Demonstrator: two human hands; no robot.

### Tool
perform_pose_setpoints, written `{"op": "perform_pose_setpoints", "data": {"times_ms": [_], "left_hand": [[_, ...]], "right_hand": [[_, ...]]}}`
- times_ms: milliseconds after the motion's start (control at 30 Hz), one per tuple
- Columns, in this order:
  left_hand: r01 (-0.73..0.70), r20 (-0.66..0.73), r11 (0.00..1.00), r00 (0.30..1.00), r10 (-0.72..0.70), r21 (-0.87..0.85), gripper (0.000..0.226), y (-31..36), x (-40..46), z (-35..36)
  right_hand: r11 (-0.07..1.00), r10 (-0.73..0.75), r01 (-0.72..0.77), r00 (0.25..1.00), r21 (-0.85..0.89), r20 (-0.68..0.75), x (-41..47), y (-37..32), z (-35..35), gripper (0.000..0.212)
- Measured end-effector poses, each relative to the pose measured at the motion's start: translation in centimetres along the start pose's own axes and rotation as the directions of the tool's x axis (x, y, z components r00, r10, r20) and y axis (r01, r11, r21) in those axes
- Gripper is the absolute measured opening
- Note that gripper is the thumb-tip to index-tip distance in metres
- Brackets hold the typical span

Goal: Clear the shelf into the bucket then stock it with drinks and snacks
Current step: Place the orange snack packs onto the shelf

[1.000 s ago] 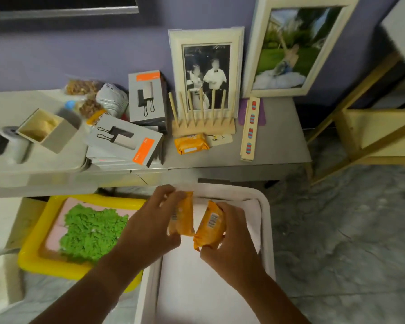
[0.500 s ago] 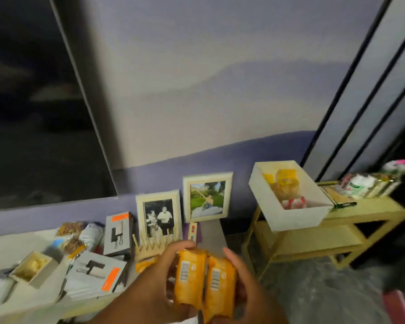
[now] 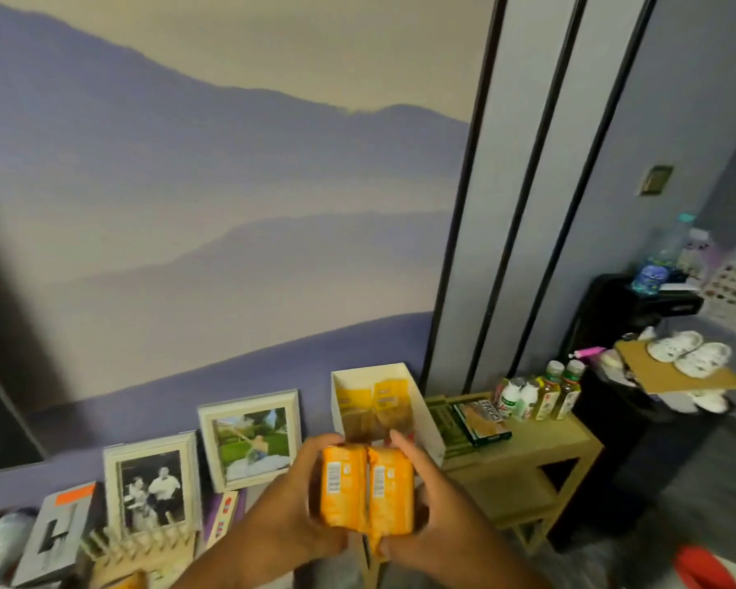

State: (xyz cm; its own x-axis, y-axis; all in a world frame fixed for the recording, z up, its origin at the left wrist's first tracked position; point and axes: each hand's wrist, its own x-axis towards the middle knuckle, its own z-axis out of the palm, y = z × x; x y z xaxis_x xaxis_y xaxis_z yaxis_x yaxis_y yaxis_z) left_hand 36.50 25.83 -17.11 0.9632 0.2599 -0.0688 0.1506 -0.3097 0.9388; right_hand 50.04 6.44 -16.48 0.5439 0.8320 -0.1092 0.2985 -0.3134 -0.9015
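Snack packets, two orange ones (image 3: 366, 486), are pressed side by side between both hands, the left hand (image 3: 290, 516) clasping the left packet and the right hand (image 3: 434, 512) the right one. Just behind them a white box (image 3: 417, 401) holds what look like more yellow packets. It stands on the wooden shelf (image 3: 540, 448), beside small drink bottles (image 3: 540, 393).

Two orange foil snack packets (image 3: 366, 488) stand upright, pressed side by side, barcodes facing the camera. Behind them a white open-topped box (image 3: 425, 412) holds more orange packets. Small drink bottles (image 3: 540, 391) cluster on the pale wooden shelf (image 3: 540, 435).
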Motion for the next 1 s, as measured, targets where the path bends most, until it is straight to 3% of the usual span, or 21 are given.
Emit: {"op": "perform_pose_setpoints", "data": {"times_ms": [200,367,467,600,800,1000], "left_hand": [[-0.031,-0.038,0.999,0.999,0.032,0.035,0.101,1.6,8.2,3.8],[-0.035,-0.068,0.995,0.997,0.042,0.096,0.095,-1.7,14.1,4.2],[-0.036,-0.164,0.986,0.984,0.063,0.162,0.093,-3.5,18.1,4.0],[-0.024,-0.141,0.998,0.989,0.032,0.058,0.090,-6.0,23.0,3.2],[0.078,-0.280,0.935,0.960,0.023,0.347,0.084,-9.3,28.8,1.0],[0.299,-0.380,0.717,0.924,-0.051,0.630,0.107,-13.8,32.3,0.6]], "right_hand": [[0.998,-0.020,0.020,1.000,-0.054,0.004,3.5,3.2,-7.9,0.110],[0.998,-0.003,0.007,0.998,-0.058,0.066,9.2,7.4,-10.0,0.110],[0.998,0.008,-0.004,0.998,-0.060,0.062,13.5,10.3,-11.4,0.112],[0.997,0.019,-0.013,0.997,-0.081,0.072,19.0,12.8,-12.8,0.108],[0.986,0.051,-0.044,0.998,-0.162,0.036,26.3,16.5,-13.8,0.099],[0.926,0.028,0.019,0.992,-0.378,0.120,32.9,19.6,-12.8,0.092]]}}
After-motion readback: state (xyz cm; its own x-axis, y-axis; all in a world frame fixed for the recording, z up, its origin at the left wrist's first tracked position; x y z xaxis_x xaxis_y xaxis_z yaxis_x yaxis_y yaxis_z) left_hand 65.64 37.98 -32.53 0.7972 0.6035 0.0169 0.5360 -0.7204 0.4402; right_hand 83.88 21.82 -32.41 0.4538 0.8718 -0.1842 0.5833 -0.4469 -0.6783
